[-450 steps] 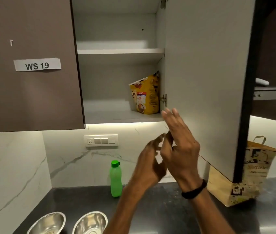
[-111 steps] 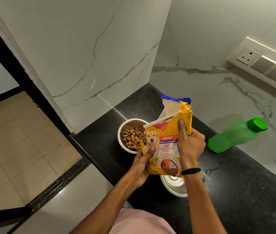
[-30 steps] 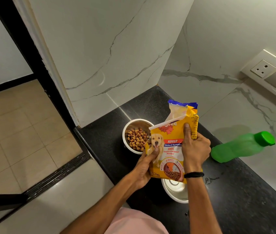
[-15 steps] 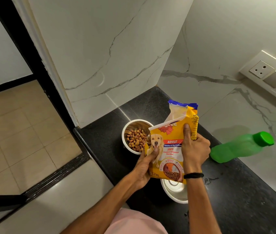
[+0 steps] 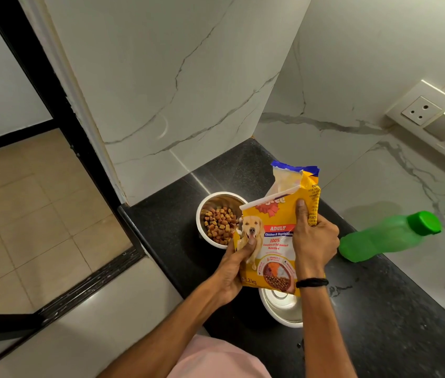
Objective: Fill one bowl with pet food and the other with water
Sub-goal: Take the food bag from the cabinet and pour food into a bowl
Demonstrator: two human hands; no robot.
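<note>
I hold a yellow pet food bag (image 5: 275,236) upright over the black counter (image 5: 379,309), its torn top open. My left hand (image 5: 235,266) grips its lower left edge. My right hand (image 5: 314,241) grips its right side, thumb pressed on the front. Behind the bag to the left, a steel bowl (image 5: 217,222) holds brown kibble. A second steel bowl (image 5: 281,309) stands below the bag, partly hidden by it, and looks empty. A green water bottle (image 5: 387,236) with its cap on stands at the right by the wall.
Marble walls meet in a corner behind the bowls. A switch and socket plate (image 5: 433,118) is on the right wall. The counter's left edge (image 5: 145,241) drops to a tiled floor (image 5: 25,227) beside a dark door frame.
Over the last second almost nothing moved: both hands keep the bag upright in the same spot. Earlier I took the bag from the wall cabinet, and kibble now lies in the far bowl.
</note>
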